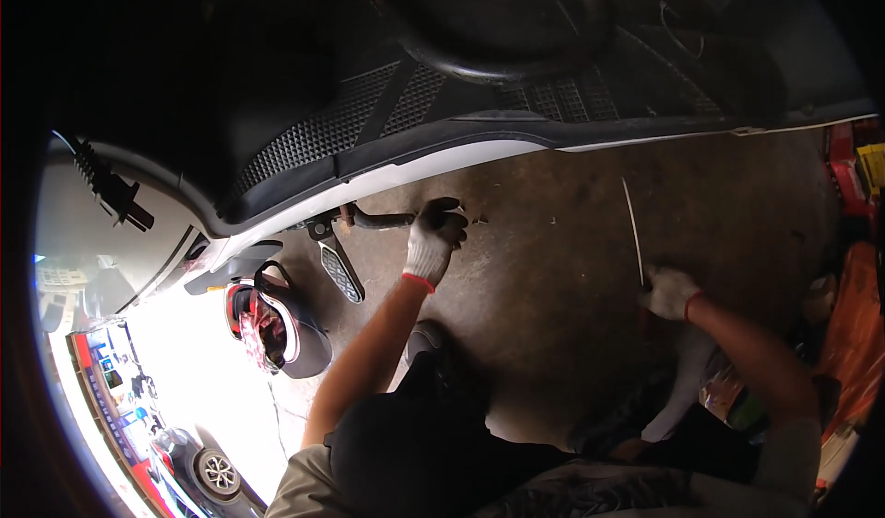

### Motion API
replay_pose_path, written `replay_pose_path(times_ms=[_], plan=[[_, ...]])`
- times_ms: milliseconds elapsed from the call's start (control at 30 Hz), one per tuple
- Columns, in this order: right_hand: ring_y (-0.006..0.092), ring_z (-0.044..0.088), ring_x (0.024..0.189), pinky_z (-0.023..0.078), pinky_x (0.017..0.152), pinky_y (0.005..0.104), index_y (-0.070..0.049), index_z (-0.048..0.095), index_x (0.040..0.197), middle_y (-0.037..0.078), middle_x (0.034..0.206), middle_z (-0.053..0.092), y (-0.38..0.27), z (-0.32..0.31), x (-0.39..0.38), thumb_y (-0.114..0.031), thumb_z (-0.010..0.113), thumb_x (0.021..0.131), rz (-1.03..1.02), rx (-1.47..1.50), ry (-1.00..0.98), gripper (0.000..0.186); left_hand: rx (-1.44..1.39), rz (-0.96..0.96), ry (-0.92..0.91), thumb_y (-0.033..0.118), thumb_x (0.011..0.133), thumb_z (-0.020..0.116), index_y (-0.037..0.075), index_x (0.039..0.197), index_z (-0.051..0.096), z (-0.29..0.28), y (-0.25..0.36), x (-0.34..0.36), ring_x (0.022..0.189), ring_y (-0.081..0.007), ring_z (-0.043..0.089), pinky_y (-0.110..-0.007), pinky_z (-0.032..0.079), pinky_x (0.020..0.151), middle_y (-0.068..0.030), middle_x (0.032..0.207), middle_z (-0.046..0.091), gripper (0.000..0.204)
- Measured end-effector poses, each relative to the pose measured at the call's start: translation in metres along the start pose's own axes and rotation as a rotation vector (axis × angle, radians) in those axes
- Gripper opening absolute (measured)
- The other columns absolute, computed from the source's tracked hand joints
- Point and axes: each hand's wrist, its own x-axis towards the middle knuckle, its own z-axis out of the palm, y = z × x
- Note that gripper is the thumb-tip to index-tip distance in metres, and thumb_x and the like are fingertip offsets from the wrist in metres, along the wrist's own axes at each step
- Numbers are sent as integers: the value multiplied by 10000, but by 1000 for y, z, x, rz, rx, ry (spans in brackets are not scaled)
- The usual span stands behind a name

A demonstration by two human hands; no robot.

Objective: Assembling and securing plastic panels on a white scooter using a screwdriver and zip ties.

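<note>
Closest to the lens is my own knee and dark trouser leg (415, 444) at about 6 o'clock, with both forearms reaching out past it. Left hand (431, 241) is gloved in white knit with a red cuff, up near the centre of the view, and its fingers (447, 218) are curled round the end of a dark metal bar (378, 218) that sticks out from under the scooter (369, 140). That bar looks like stiff steel, probably greasy, so I'd guess it won't flex at all and the glove helps with grip; the free end, where I've got it, seems the sensible spot. Just beside it at 9 o'clock of the hand hangs a ribbed foot peg (339, 272).

Right hand (668, 289), same kind of glove, is out at 3 o'clock, fingers pinched closed on the lower end of a thin white strip (633, 228), maybe a cable tie, standing up from the hand. Light, bendy thing, easy to drop I reckon.

Concrete floor (553, 241) is brown, stained, a bit dusty. A helmet (277, 329) lies on it at 8 o'clock. Orange and red clutter (853, 306) sits at the far 3 o'clock edge, and bright daylight with a parked car (207, 467) shows at 7 o'clock.
</note>
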Motion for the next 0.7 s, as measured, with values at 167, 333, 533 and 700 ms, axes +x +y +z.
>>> replay_pose_path(times_ms=[167,333,533,700], plan=[[410,662,1123,500,1009,483,-1,510,1395,261,1170,686,-59,-9,-23,-469,589,950,-137,-65,-55,651,-553,-375,-87,261,1034,651,43,1158,607,17,4,-39,721,-136,612,-271,486,596,-69,974,670,255],[423,694,1025,516,960,501,-23,525,1350,270,1066,706,-109,-21,-46,-462,544,976,-312,-36,-58,578,-670,-411,-144,259,1065,594,74,1211,612,38,20,-52,790,-135,622,-248,486,618,-64,1058,681,236],[427,706,953,533,897,522,-61,556,1282,256,987,718,-125,-27,-55,-423,533,978,-353,-24,-76,473,-777,-528,-133,291,1079,562,96,1237,630,38,31,-51,719,-98,543,-219,423,578,-32,1004,660,260],[429,705,964,530,906,520,-65,545,1305,259,1000,715,-128,-29,-56,-419,518,988,-394,-14,-95,475,-909,-490,-206,310,1080,556,107,1231,634,38,26,-51,691,-79,496,-208,403,568,-18,1034,647,264]])
